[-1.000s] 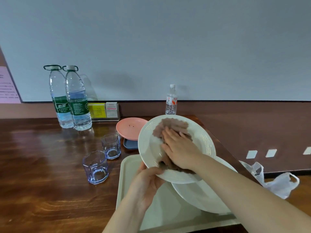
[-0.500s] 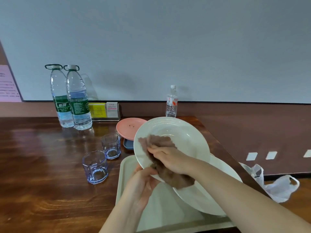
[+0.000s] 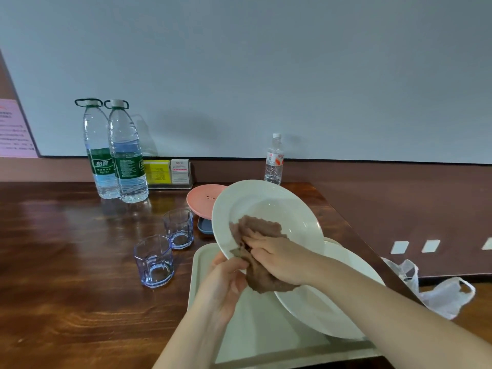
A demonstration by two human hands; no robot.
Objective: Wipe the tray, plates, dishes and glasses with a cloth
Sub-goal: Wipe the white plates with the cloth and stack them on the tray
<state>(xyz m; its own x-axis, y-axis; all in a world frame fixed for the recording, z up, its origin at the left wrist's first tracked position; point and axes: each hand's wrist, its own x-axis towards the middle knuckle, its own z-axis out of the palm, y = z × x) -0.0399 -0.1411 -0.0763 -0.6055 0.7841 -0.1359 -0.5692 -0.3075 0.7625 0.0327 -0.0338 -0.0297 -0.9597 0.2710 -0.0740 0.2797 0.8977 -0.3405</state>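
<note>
Head view: tray (image 3: 205,265) holds second white plate (image 3: 319,310).

The tray (image 3: 205,265) is lying on the surface (image 3: 66,262) at its near right. A plate (image 3: 332,310) is resting in the tray, and a second plate (image 3: 266,206) is being held tilted above it. The left hand (image 3: 226,283) is gripping that plate's lower rim, while the right hand (image 3: 277,259) is pressing the cloth (image 3: 255,227) against its face. Two glasses, one nearer (image 3: 154,259) and one farther (image 3: 179,228), are standing left of the tray. Behind the tilted plate a dish (image 3: 203,198) is sitting, seemingly on another dish (image 3: 205,226). Two large bottles (image 3: 117,155) are standing at the back left, with a card holder (image 3: 169,173) just right of them. A small bottle (image 3: 274,161) is standing behind the plates. A bag (image 3: 439,291) is lying off to the right.
</note>
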